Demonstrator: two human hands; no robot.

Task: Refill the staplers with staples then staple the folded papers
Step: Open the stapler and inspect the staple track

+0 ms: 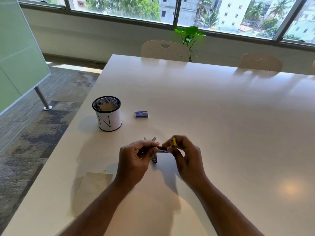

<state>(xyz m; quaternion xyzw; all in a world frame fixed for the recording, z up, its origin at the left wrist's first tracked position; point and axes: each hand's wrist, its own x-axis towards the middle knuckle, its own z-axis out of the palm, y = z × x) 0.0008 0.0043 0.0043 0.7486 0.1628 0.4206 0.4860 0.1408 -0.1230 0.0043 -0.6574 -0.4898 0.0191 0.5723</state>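
An office meeting room. A long white table (204,103) with pale perforated chairs (165,50) along its far side, grey carpet tiles (34,126), a frosted glass partition (18,53), a potted plant (190,35), and a wide window (170,9) showing trees and apartment blocks.

Two hands (136,157) (185,156), perhaps two staplers (154,159) (170,145), one staple box (141,114), one mesh cup (107,114).

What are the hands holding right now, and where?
Both hold one small stapler: left hand pinches its left end, right hand grips the yellow-tipped right end.
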